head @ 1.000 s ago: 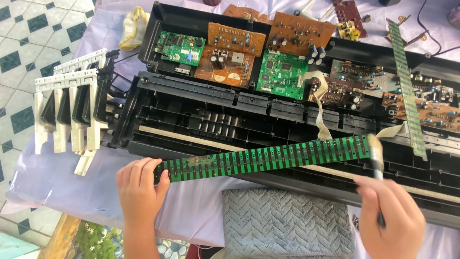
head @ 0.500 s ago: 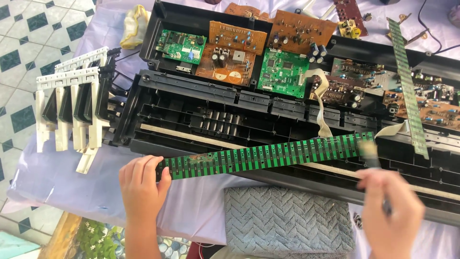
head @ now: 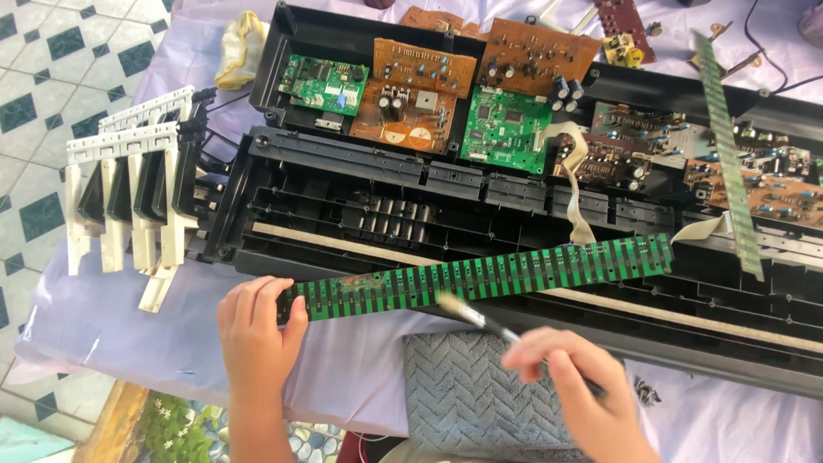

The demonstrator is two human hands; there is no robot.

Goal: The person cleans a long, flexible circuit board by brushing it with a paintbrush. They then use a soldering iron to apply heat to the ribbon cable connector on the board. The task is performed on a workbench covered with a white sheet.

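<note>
The left hand (head: 255,330) pinches the left end of a long green contact strip board (head: 480,276), fingers curled over its top edge and thumb under it, keeping it steady near the front edge of the worktop (head: 111,321). The strip slants up to the right across the open black keyboard case (head: 360,184). The right hand (head: 570,381) is closed around the dark handle of a small brush (head: 480,315), whose pale bristle tip touches the strip near its middle; the hand is blurred. Just below the strip lies a grey woven cloth (head: 467,386). A block of white and black keys (head: 129,189) stands at the left edge. Green and brown circuit boards (head: 429,90) sit along the far side.
</note>
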